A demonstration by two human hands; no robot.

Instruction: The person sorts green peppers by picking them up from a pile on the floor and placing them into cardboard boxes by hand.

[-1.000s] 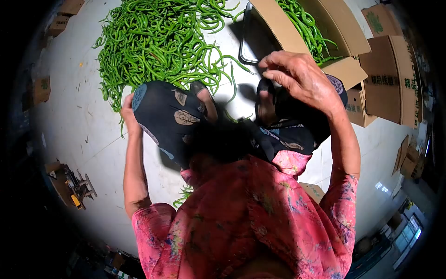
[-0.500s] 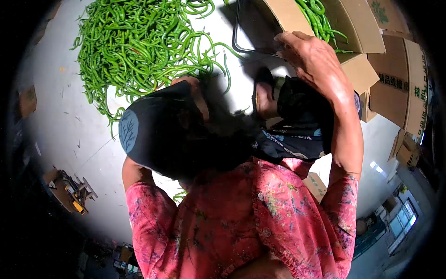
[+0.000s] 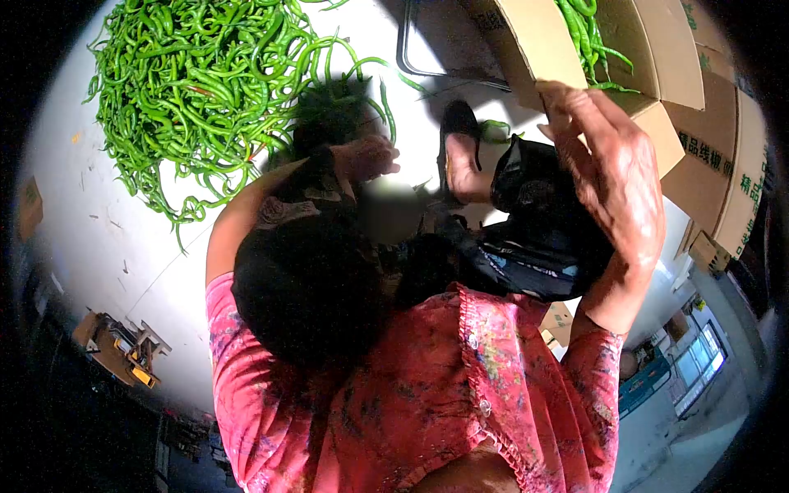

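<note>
My left hand (image 3: 366, 158) is over my left knee, in shadow at the edge of the pepper pile. Its fingers are loosely bent, and I see nothing in them. A big heap of long green chili peppers (image 3: 197, 90) lies on the floor beyond it, with some loose ones at its right side. My right hand (image 3: 608, 156) is raised by the near corner of an open cardboard box (image 3: 680, 57), fingers apart and slightly curled. Whether its fingertips touch the box flap, I cannot tell. Green peppers (image 3: 579, 37) show inside the box.
A dark metal frame (image 3: 403, 49) stands between the heap and the box. More printed cardboard boxes (image 3: 715, 152) are on the right. A loose pepper (image 3: 497, 127) lies near my shoe (image 3: 459, 123). Tools (image 3: 131, 349) lie on the floor at the lower left.
My left hand has moved from beside the pepper heap to the right, over my knee. My right hand has shifted right and down, its fingers more spread. The whole view has tilted slightly.
</note>
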